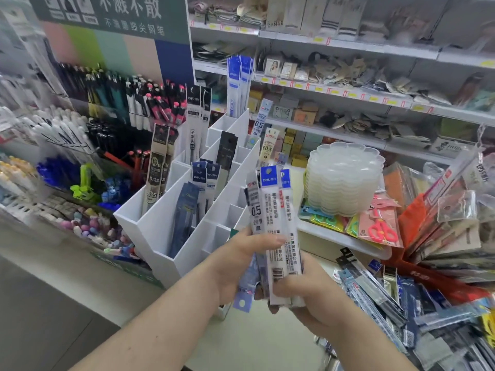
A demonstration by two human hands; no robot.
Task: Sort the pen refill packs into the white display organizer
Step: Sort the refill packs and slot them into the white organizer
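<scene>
Your left hand (241,259) and right hand (308,293) both grip one upright bundle of refill packs (276,223), just beside the part-filled white organizer (160,226).

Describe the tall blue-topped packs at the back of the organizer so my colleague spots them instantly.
Find the white display organizer left of centre. In its rearmost, highest compartment stand the blue-topped refill packs. They rise above every other pack there, and unlike the black-headed packs just left, they are white with blue headers.
</scene>
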